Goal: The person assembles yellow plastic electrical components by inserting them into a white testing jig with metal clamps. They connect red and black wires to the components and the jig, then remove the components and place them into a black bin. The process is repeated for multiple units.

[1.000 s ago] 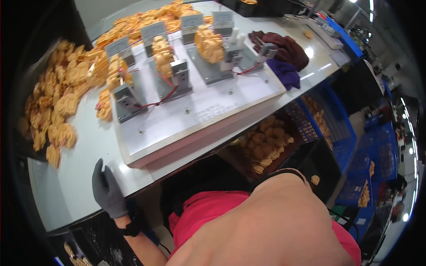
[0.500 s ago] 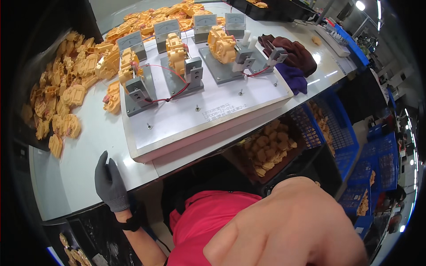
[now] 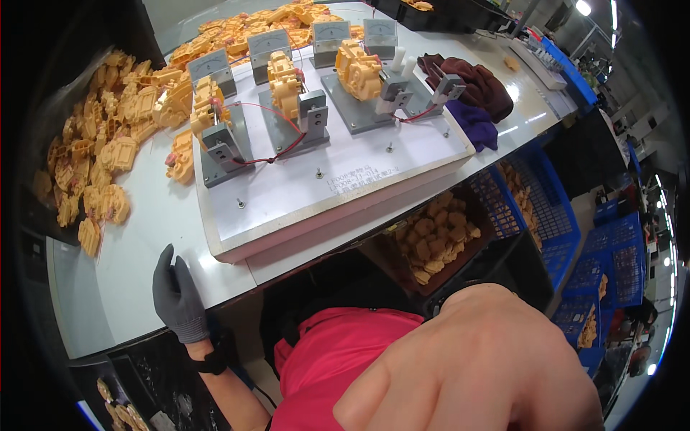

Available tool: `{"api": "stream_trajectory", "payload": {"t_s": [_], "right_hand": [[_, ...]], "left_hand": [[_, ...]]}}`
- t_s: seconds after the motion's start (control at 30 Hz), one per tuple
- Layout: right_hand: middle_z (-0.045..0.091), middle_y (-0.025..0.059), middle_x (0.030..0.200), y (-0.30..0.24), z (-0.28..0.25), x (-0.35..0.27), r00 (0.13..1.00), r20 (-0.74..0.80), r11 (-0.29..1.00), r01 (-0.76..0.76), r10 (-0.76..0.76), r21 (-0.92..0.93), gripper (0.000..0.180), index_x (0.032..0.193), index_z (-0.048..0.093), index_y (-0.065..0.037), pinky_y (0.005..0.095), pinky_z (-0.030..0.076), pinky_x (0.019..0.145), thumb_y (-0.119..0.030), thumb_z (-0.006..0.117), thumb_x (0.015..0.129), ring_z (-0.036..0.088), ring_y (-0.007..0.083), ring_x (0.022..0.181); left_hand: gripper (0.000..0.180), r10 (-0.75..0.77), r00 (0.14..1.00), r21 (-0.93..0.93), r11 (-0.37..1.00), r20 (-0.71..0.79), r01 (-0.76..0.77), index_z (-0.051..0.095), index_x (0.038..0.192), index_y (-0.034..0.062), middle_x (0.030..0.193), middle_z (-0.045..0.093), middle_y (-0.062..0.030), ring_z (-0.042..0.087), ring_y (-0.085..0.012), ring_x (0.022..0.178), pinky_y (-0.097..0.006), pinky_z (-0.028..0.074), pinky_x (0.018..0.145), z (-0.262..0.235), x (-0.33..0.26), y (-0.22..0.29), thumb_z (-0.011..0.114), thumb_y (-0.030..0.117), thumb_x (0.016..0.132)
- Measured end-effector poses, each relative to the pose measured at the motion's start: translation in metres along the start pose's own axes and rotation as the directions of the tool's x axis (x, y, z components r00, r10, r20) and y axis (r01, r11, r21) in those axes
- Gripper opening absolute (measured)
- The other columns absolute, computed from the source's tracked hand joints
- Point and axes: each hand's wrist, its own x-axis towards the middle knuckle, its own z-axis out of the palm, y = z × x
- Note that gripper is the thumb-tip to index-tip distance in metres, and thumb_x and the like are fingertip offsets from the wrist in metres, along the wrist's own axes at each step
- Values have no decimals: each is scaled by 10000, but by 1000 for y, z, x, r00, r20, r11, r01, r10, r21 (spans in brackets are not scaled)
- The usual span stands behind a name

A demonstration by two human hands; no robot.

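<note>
My left hand, in a grey glove with a dark band at the wrist, rests at the table's near left edge. Its fingers are stretched out, thumb apart, with nothing in them. Bare and very close to the camera, my right hand fills the lower right; its back shows, while the fingertips are hidden. Beyond both hands stands a white test board carrying several grey fixtures. Yellow plastic gearbox-like parts sit on three of them, with red wires running to metal brackets. Grey analog meters stand behind.
Yellow parts lie heaped along the table's left and back. A dark brown cloth and a purple cloth lie right of the board. Below the table's edge are a bin of yellow parts and blue crates.
My right hand has shifted very slightly to the right near the camera. My left hand and the parts on the fixtures stay as they were.
</note>
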Motion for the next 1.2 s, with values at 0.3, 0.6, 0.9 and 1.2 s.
{"api": "stream_trajectory", "payload": {"t_s": [0.3, 0.6, 0.9, 1.2], "right_hand": [[592, 66, 779, 3, 0, 1, 1000, -11, 1000, 17, -17, -1, 90, 1011, 628, -67, 321, 438, 618, -81, 553, 963, 547, 181, 682], [590, 64, 780, 4, 0, 5, 999, -23, 996, 30, -28, 80, 94, 1019, 627, -64, 320, 440, 621, -81, 554, 963, 548, 179, 688], [588, 62, 782, 25, 30, 35, 945, -169, 808, 328, -282, 490, 99, 1027, 627, -60, 319, 441, 624, -82, 556, 963, 548, 178, 693], [586, 60, 783, 27, 33, 41, 887, -230, 688, 456, -400, 564, 104, 1035, 627, -57, 318, 442, 627, -82, 557, 962, 549, 176, 698]], "left_hand": [[265, 15, 1000, -14, 1000, 1, -15, 669, 1221, 14, 853, 624, -11, 466, -65, 682, -227, 429, 638, 4, 2, -3, 605, 92, 976], [292, -82, 994, 67, 995, 74, 77, 634, 1261, -9, 981, 653, -36, 521, -81, 781, -227, 462, 733, -5, 1, -2, 583, 101, 995], [328, -49, 989, -12, 999, 138, 51, 584, 1298, -58, 1245, 659, -137, 616, -178, 1032, -294, 475, 911, 4, 9, -20, 553, 108, 1017], [356, -63, 994, -39, 997, 90, 66, 574, 1328, -40, 1128, 646, -105, 573, -151, 927, -272, 472, 826, 3, 5, -30, 556, 148, 1025]]}}
